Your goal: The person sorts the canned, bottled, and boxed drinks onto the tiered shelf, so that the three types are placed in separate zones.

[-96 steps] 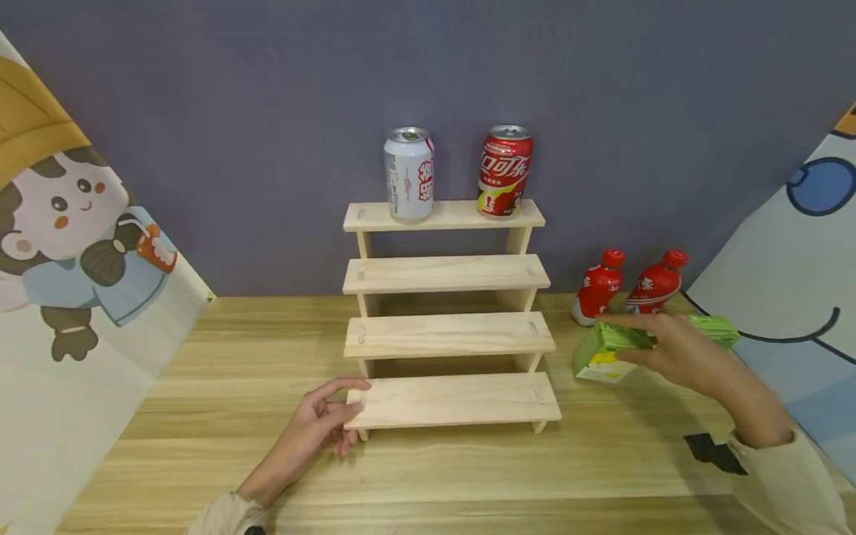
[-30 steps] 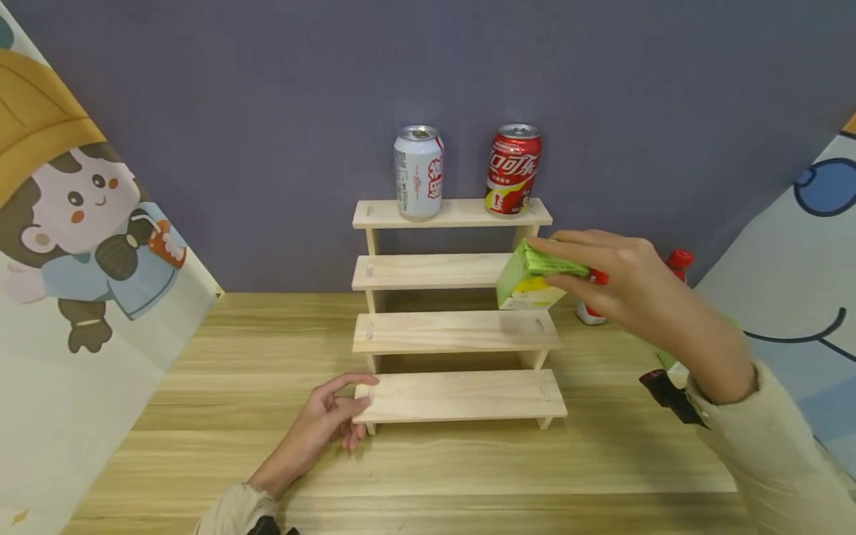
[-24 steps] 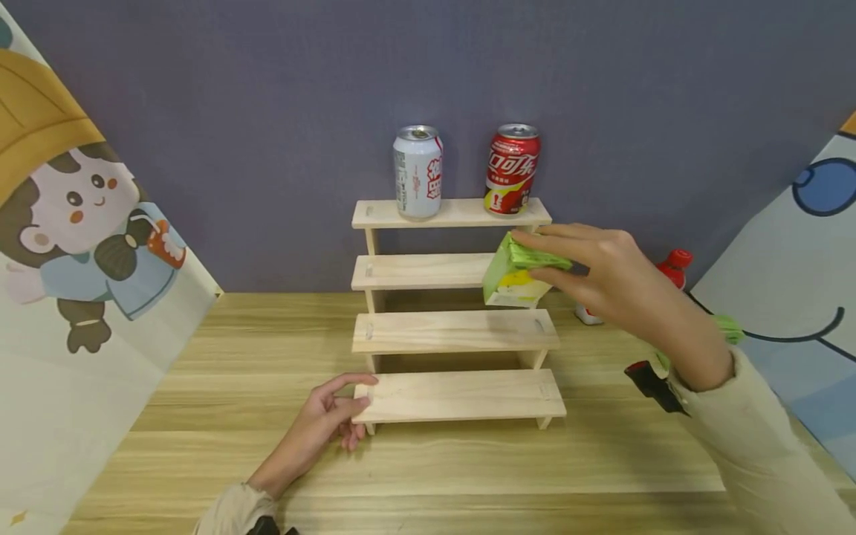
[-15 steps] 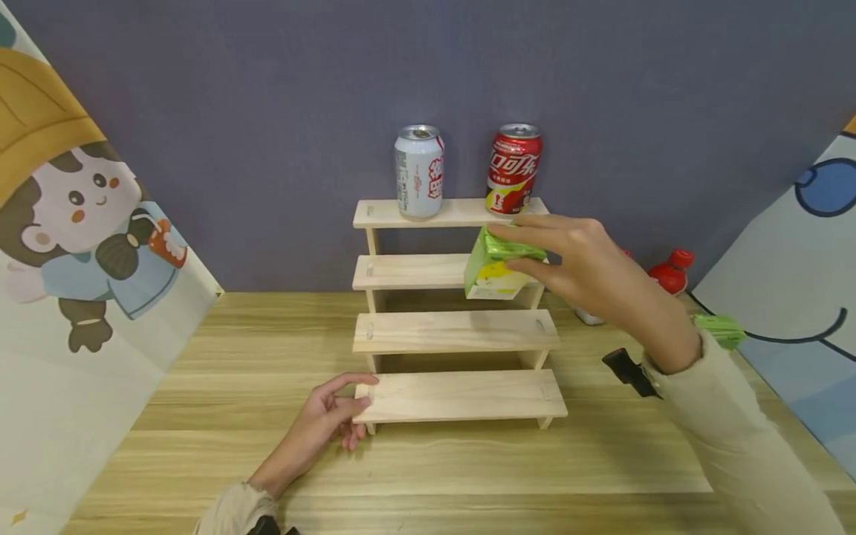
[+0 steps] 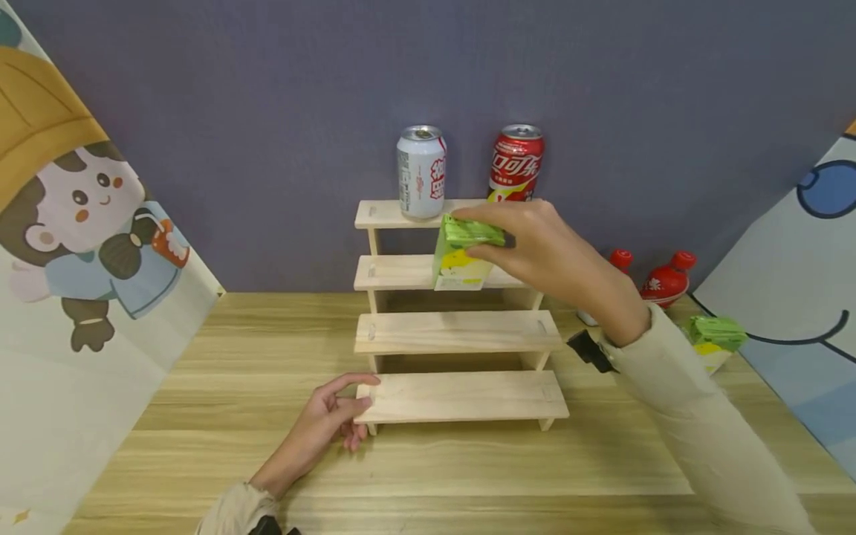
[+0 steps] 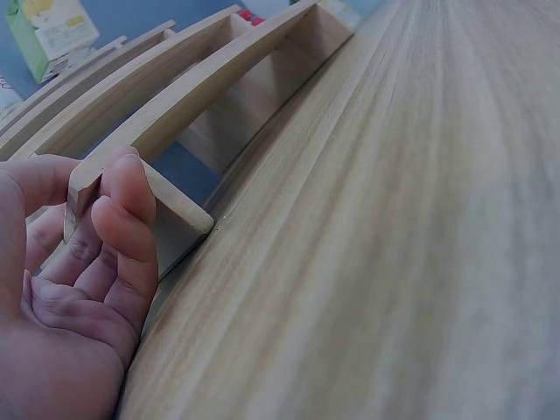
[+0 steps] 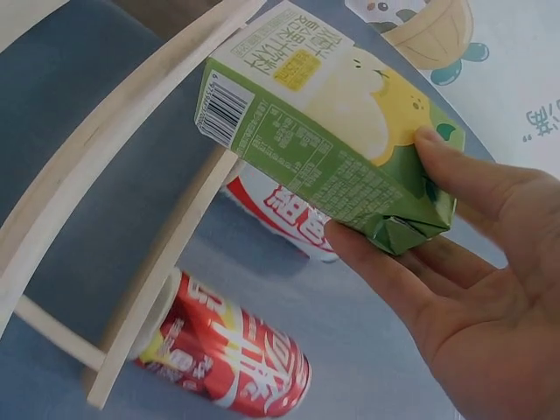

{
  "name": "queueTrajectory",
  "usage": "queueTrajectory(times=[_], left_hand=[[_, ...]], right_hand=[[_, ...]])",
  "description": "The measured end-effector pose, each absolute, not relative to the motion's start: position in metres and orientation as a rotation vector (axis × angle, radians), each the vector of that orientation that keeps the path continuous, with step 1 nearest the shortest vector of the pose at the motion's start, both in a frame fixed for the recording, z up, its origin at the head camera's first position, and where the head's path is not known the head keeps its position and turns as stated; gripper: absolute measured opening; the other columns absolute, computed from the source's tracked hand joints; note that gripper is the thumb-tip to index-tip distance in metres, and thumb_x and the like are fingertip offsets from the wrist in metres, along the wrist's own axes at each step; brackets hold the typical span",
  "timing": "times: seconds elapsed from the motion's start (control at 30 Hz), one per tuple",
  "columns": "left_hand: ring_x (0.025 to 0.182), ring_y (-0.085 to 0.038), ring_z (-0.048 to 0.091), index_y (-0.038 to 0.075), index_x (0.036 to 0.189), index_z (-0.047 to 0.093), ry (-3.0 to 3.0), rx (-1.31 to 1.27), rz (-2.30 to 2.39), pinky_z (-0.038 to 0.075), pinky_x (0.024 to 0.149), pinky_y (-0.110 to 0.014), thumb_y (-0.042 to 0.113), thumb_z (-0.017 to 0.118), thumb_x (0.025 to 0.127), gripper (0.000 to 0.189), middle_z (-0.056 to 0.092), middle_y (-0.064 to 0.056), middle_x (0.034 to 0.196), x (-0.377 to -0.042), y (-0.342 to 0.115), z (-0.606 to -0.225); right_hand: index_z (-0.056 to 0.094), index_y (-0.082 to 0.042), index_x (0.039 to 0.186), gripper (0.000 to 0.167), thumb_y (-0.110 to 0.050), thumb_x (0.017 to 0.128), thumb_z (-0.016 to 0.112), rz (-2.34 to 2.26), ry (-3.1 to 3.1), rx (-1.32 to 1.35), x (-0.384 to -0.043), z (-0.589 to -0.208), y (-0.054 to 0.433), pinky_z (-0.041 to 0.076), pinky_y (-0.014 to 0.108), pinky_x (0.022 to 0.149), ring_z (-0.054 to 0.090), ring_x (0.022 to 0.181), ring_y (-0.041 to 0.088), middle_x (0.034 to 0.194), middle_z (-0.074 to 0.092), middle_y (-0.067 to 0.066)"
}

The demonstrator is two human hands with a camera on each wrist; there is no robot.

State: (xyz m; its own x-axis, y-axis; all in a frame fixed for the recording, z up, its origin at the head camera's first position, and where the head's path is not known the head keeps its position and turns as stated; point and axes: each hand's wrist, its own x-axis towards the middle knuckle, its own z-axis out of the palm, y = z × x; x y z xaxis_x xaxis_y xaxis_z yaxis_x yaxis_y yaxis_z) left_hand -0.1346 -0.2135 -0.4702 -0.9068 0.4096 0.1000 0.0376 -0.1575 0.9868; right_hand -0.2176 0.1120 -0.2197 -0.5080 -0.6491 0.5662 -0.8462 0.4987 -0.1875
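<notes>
My right hand (image 5: pixel 535 241) grips a green juice carton (image 5: pixel 461 260) by its upper end, thumb on one side and fingers on the other. The carton is upright at the second-highest step (image 5: pixel 394 273) of a wooden stepped rack; I cannot tell whether its base touches the board. In the right wrist view the carton (image 7: pixel 341 131) shows a barcode and yellow fruit. My left hand (image 5: pixel 317 420) pinches the left end of the lowest step (image 5: pixel 461 397). In the left wrist view, its fingers (image 6: pixel 127 227) curl round that board's end.
On the top step (image 5: pixel 381 213) stand a white can (image 5: pixel 421 174) and a red cola can (image 5: pixel 516 163). Right of the rack, two red bottles (image 5: pixel 667 281) and another green carton (image 5: pixel 717 338) are partly hidden by the right arm. A grey wall rises behind.
My right hand has lifted the juice carton from the table at right and carried it leftward to the rack's second-highest step. The left hand keeps its hold on the lowest step.
</notes>
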Motion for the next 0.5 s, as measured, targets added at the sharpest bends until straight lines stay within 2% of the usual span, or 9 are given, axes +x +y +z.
queueTrajectory(times=[0.17, 0.23, 0.37, 0.5], left_hand=[[0.051, -0.011, 0.062, -0.003, 0.140, 0.046, 1.861, 0.522, 2.147, 0.049, 0.046, -0.021, 0.009, 0.055, 0.102, 0.041, 0.071, -0.002, 0.067, -0.135, -0.211, -0.470], [0.051, -0.011, 0.061, -0.002, 0.140, 0.046, 1.877, 0.518, 2.150, 0.048, 0.046, -0.021, 0.010, 0.055, 0.102, 0.041, 0.070, -0.002, 0.066, -0.135, -0.212, -0.470], [0.050, -0.012, 0.061, -0.002, 0.140, 0.047, 1.899, 0.513, 2.170, 0.048, 0.044, -0.021, 0.008, 0.054, 0.102, 0.039, 0.070, -0.003, 0.065, -0.134, -0.217, -0.470], [0.051, -0.011, 0.062, -0.002, 0.140, 0.046, 1.881, 0.534, 2.149, 0.048, 0.045, -0.021, 0.007, 0.053, 0.103, 0.039, 0.071, -0.003, 0.067, -0.135, -0.216, -0.471]], right_hand=[[0.068, -0.010, 0.128, 0.043, -0.013, 0.086, 0.080, 0.619, -2.327, 1.241, -0.226, -0.217, 0.100, 0.055, 0.033, 0.071, 0.066, 0.087, 0.013, 0.120, 0.071, 0.004], [0.069, -0.009, 0.127, 0.042, -0.013, 0.086, 0.079, 0.611, -2.323, 1.259, -0.232, -0.215, 0.092, 0.056, 0.034, 0.076, 0.068, 0.093, 0.015, 0.120, 0.071, 0.005], [0.068, -0.008, 0.128, 0.041, -0.013, 0.088, 0.077, 0.622, -2.353, 1.304, -0.245, -0.210, 0.074, 0.054, 0.035, 0.093, 0.066, 0.112, 0.018, 0.124, 0.069, 0.006], [0.068, -0.010, 0.129, 0.041, -0.014, 0.089, 0.076, 0.641, -2.404, 1.294, -0.254, -0.212, 0.067, 0.053, 0.032, 0.095, 0.065, 0.113, 0.016, 0.125, 0.069, 0.005]])
